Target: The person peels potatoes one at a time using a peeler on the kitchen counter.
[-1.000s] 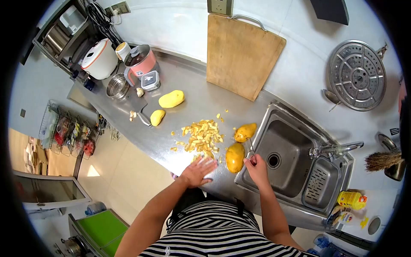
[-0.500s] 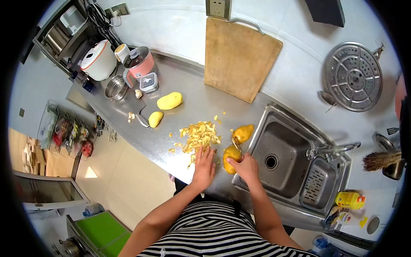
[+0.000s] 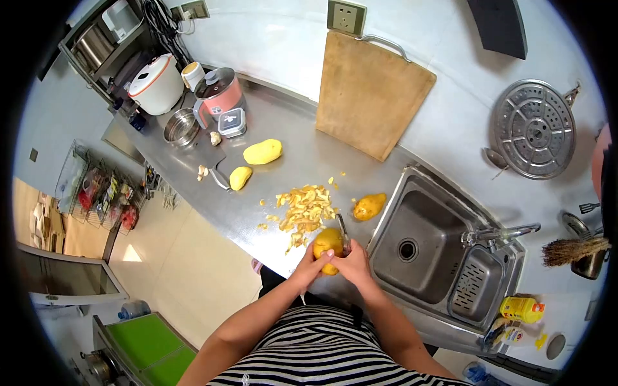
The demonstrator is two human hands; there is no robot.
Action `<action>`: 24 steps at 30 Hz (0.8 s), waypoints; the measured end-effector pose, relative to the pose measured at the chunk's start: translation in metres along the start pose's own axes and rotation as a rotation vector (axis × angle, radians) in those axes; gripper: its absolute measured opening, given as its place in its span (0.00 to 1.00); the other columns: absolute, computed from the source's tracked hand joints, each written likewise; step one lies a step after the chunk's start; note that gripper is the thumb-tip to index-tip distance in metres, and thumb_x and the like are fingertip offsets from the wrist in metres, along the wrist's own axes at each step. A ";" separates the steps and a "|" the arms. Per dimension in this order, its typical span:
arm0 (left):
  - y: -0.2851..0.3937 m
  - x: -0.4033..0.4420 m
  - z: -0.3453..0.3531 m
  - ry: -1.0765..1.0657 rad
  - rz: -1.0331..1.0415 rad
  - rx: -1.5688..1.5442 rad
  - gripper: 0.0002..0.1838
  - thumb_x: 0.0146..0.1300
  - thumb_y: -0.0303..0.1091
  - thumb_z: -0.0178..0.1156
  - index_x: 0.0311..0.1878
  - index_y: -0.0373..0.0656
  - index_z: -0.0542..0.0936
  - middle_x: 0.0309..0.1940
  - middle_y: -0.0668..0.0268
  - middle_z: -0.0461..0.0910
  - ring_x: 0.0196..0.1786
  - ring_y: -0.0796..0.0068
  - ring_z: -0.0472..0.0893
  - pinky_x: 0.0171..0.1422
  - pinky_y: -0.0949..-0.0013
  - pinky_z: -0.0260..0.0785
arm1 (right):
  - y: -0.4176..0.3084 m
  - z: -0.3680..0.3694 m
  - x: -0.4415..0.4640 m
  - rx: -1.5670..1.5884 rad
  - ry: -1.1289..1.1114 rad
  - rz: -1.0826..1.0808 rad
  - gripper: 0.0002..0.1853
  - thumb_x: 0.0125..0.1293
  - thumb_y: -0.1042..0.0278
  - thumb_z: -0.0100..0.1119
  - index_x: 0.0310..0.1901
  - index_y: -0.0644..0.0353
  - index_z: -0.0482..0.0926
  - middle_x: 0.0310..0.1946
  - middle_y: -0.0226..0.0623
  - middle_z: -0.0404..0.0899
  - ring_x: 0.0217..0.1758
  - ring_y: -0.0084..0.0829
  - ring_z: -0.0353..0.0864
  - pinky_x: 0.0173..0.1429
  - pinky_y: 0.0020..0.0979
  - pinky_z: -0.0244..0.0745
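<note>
An unpeeled potato [image 3: 329, 240] rests in my left hand [image 3: 308, 267], whose fingers wrap its near left side. My right hand [image 3: 354, 264] closes on a metal peeler [image 3: 342, 225], its thumb close to the potato; the handle is mostly hidden by the fingers. Just beyond, a heap of potato peelings [image 3: 306, 207] covers the steel counter [image 3: 199, 196]. A second unpeeled potato [image 3: 369, 206] lies beside the sink. Farther left are a large peeled potato [image 3: 262, 152] and a smaller peeled one [image 3: 240, 178], next to a knife [image 3: 221, 180].
To the right is a steel sink [image 3: 412, 212] with a faucet [image 3: 502, 233]. A wooden cutting board [image 3: 373, 93] leans on the wall. Toward the back left stand a pink electric pot [image 3: 219, 96], a lidded container [image 3: 232, 122], a metal bowl [image 3: 181, 127] and a rice cooker [image 3: 156, 87].
My left hand has moved from beside the peelings onto the potato. The potato has come off the counter, nearer my body, between both hands. The peeler now points upward in my right hand.
</note>
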State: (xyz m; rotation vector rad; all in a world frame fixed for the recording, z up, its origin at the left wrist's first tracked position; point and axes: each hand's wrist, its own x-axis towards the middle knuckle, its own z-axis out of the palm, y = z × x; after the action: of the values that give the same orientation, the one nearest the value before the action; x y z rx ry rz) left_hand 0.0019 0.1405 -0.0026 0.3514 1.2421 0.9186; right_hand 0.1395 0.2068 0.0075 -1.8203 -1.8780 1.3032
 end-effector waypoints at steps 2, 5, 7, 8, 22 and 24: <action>0.003 -0.007 -0.003 -0.030 0.082 -0.239 0.40 0.59 0.44 0.66 0.70 0.53 0.56 0.57 0.60 0.69 0.57 0.71 0.73 0.57 0.64 0.70 | 0.004 0.014 -0.002 0.231 -0.006 -0.101 0.30 0.44 0.48 0.73 0.35 0.66 0.71 0.27 0.44 0.76 0.32 0.37 0.78 0.37 0.39 0.72; 0.015 -0.016 -0.017 0.017 0.132 -0.263 0.40 0.55 0.35 0.70 0.67 0.47 0.59 0.55 0.62 0.71 0.56 0.70 0.74 0.58 0.64 0.70 | 0.003 0.016 -0.001 0.370 -0.090 -0.257 0.22 0.54 0.55 0.69 0.37 0.63 0.71 0.26 0.34 0.74 0.29 0.23 0.71 0.32 0.29 0.69; 0.031 -0.029 -0.021 0.034 0.171 -0.328 0.40 0.52 0.28 0.71 0.66 0.42 0.60 0.53 0.62 0.74 0.55 0.69 0.75 0.58 0.64 0.70 | -0.021 -0.006 -0.009 0.629 -0.328 -0.114 0.13 0.66 0.61 0.59 0.42 0.61 0.71 0.26 0.29 0.76 0.25 0.14 0.68 0.27 0.22 0.62; 0.032 -0.030 -0.026 0.042 0.176 -0.330 0.40 0.52 0.28 0.71 0.66 0.42 0.60 0.53 0.62 0.74 0.55 0.69 0.75 0.58 0.64 0.70 | -0.027 -0.010 -0.008 0.628 -0.337 -0.117 0.13 0.66 0.61 0.59 0.42 0.61 0.71 0.26 0.29 0.76 0.25 0.14 0.68 0.27 0.22 0.62; 0.040 -0.037 -0.045 0.273 0.244 0.079 0.40 0.45 0.32 0.75 0.60 0.34 0.63 0.47 0.59 0.76 0.49 0.71 0.77 0.54 0.70 0.71 | -0.053 0.002 -0.025 -0.369 0.019 -0.590 0.15 0.66 0.53 0.53 0.40 0.57 0.72 0.26 0.44 0.81 0.28 0.48 0.81 0.31 0.46 0.73; 0.039 -0.037 -0.047 0.285 0.243 0.108 0.40 0.45 0.32 0.75 0.60 0.33 0.64 0.47 0.59 0.76 0.48 0.71 0.77 0.54 0.70 0.72 | -0.055 0.005 -0.023 -0.413 0.047 -0.621 0.14 0.66 0.54 0.53 0.37 0.57 0.71 0.25 0.44 0.81 0.28 0.48 0.81 0.31 0.47 0.73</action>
State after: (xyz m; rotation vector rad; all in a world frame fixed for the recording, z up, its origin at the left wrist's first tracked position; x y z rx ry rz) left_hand -0.0578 0.1256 0.0328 0.4768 1.5381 1.1404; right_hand 0.1026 0.1926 0.0523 -1.2084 -2.5314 0.6887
